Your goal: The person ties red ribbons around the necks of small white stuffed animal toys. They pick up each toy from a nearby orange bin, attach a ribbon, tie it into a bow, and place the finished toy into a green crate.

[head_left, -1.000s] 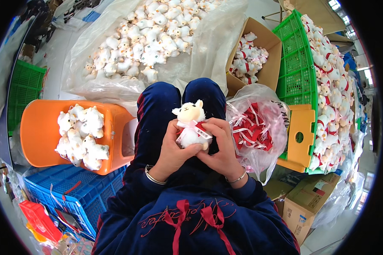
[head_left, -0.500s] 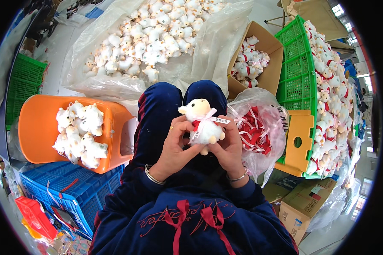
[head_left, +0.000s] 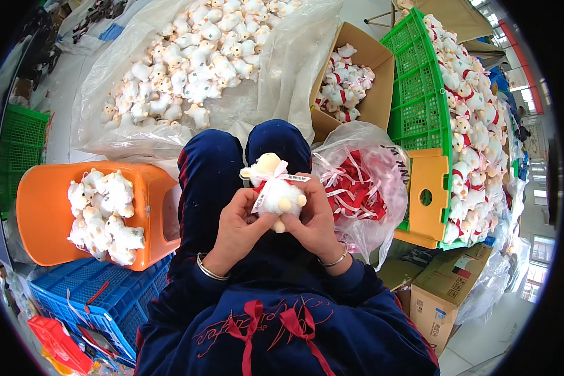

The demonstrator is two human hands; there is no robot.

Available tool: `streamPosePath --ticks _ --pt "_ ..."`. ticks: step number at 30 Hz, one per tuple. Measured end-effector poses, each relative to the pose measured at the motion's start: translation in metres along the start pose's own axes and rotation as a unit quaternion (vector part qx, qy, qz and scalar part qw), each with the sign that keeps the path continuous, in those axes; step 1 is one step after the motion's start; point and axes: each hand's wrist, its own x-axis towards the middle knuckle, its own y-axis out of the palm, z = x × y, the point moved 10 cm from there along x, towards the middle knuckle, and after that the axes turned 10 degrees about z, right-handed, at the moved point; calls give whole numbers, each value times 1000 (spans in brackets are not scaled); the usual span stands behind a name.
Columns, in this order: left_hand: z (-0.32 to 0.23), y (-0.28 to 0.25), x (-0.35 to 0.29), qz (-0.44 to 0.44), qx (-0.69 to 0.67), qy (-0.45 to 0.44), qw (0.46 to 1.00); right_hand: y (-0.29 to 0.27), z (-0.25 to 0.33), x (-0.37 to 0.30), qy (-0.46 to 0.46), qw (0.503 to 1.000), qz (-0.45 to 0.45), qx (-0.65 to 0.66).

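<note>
A small white plush sheep (head_left: 286, 195) sits between both my hands above my lap. Round its neck is a red garment piece with a pale pink ribbon (head_left: 278, 173), whose printed ends hang over the front and out to the right. My left hand (head_left: 242, 219) grips the toy's left side, thumb pressed low on its body. My right hand (head_left: 311, 216) closes on its right side, thumb near the feet. The fingers behind the toy are partly hidden. Just right of my hands, a clear plastic bag (head_left: 391, 188) holds red pieces with pink ribbons (head_left: 358, 191).
Undressed plush sheep (head_left: 197, 69) are heaped on plastic sheeting ahead. An orange stool (head_left: 41, 210) with several sheep stands left, beside a blue crate (head_left: 62, 282). A cardboard box (head_left: 376, 62) and a green crate (head_left: 420, 94) of dressed sheep are at the right.
The sheep's head has tipped, so its face shows less and its front and feet turn more toward me. Both hands still hold it. The whole view has shifted slightly.
</note>
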Motion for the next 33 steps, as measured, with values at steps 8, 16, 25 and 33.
streamPosePath --ticks 8,16,25,33 --pt "5 11 4 74 30 -22 997 -166 111 64 -54 807 -238 -538" --pt "5 -30 -12 10 45 -41 998 -207 85 44 -58 926 -274 -254" --pt "-32 -84 -35 -25 117 40 992 -121 -11 40 54 972 -104 -202" --pt "-119 -270 -183 -436 302 93 843 -82 23 65 -19 964 -95 -249"
